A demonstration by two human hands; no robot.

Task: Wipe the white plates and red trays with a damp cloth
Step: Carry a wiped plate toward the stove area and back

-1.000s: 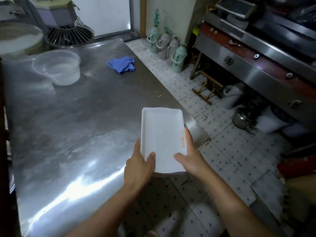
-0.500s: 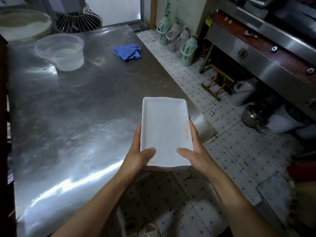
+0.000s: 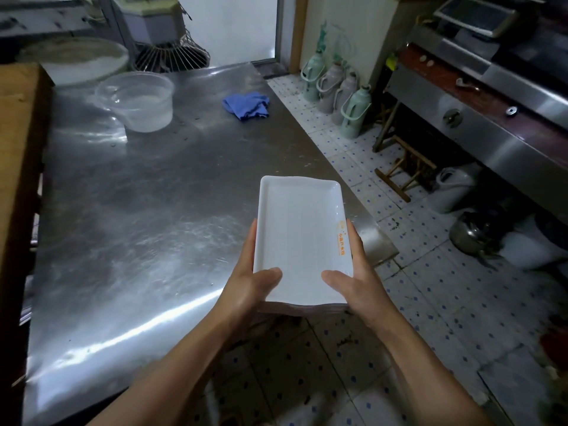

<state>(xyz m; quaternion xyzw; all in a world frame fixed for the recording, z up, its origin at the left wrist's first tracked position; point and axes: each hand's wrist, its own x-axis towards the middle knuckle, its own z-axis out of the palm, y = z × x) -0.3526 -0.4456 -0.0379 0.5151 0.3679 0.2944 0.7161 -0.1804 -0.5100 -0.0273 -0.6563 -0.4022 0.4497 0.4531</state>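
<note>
Both hands grip a stack of white rectangular plates (image 3: 299, 229) at its near end: left hand (image 3: 246, 285) on the left edge, right hand (image 3: 356, 279) on the right edge, thumbs lying on the top plate, fingers curled beneath. Stack held over the near right corner of the steel table (image 3: 147, 210). Well beyond the grip lie a blue cloth (image 3: 246, 105) and, left of it, a clear tub of water (image 3: 136, 99).
</note>
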